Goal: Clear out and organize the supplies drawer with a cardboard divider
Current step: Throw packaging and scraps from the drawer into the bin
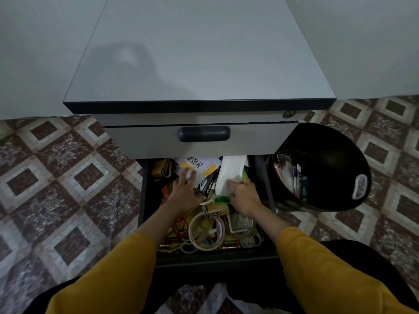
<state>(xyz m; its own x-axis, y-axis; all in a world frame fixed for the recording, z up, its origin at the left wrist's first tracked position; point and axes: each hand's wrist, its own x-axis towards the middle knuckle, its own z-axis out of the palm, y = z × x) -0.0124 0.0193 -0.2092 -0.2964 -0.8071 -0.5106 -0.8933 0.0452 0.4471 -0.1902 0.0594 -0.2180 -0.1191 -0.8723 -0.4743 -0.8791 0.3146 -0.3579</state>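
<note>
The open drawer (pixel 145 200) of a grey cabinet is packed with jumbled supplies. My left hand (pixel 184 192) reaches in with spread fingers resting on white barcode papers (pixel 197 164) at the back. My right hand (pixel 243 196) pinches the lower edge of a white packet (pixel 231 173), which lies over a green pack (pixel 221 198). Between the hands sits a black stapler box (pixel 207 185). Nearer me lie a wooden hoop (pixel 205 230), batteries (pixel 231 243) and a clear clip box (pixel 240 224). No cardboard divider is in view.
A black waste bin (pixel 328 168) holding wrappers and pens stands right of the drawer. The upper drawer with a dark handle (pixel 203 133) is closed above. The cabinet top (pixel 199 64) is grey. Patterned floor tiles lie on both sides.
</note>
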